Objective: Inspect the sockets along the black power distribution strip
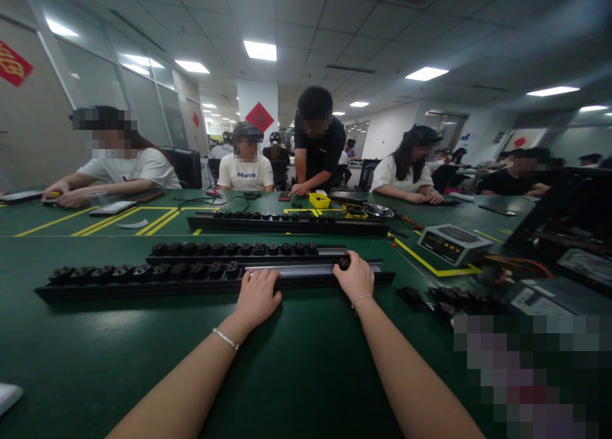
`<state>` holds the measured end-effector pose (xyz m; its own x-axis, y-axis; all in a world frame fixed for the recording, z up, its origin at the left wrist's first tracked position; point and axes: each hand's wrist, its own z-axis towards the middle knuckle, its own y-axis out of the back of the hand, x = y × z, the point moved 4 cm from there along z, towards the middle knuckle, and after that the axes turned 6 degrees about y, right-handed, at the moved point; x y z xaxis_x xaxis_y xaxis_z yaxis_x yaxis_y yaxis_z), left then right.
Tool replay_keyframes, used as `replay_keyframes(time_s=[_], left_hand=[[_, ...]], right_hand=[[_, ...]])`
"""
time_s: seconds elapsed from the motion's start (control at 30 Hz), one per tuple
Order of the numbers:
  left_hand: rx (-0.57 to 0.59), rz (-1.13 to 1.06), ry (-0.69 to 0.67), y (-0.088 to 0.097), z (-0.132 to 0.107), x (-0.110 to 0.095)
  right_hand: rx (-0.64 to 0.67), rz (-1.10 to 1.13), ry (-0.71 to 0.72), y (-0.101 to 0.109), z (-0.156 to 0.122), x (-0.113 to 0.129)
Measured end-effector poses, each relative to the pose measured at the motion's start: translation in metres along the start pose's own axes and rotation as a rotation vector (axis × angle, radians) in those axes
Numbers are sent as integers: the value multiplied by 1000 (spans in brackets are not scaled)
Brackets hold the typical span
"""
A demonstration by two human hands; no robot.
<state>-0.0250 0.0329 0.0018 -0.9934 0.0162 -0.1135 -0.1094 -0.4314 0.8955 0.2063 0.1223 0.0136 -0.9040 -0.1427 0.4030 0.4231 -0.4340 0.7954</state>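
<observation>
A long black rail (157, 290) lies across the green table in front of me, its left part lined with several black round socket-like pieces (179, 271). My left hand (259, 294) is curled over the rail's near edge, just right of the last piece in the row. Farther right, my right hand (357, 276) grips a black round socket-like piece (342, 262) above the rail's bare silver channel (306, 270). Just behind is a second black rail (329, 251) with a similar row of pieces.
A third black rail (287, 224) lies farther back, near a yellow bin (319, 201). On the right stand a grey power supply box (453, 244), cables and an open black case (568, 216). Loose black parts (454, 299) lie nearby. Several people sit or stand across the table.
</observation>
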Motion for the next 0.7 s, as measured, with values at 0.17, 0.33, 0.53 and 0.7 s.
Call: replay_keyframes(time_s=[0.17, 0.33, 0.53, 0.7], left_hand=[[20, 2, 6, 0, 1, -1], [31, -3, 15, 2, 0, -1], [49, -10, 28, 2, 1, -1], [20, 10, 10, 1, 0, -1]], right_hand=[[-4, -5, 1, 0, -1, -1], [3, 9, -16, 1, 0, -3], [19, 16, -35, 3, 1, -5], [7, 18, -36, 3, 1, -6]])
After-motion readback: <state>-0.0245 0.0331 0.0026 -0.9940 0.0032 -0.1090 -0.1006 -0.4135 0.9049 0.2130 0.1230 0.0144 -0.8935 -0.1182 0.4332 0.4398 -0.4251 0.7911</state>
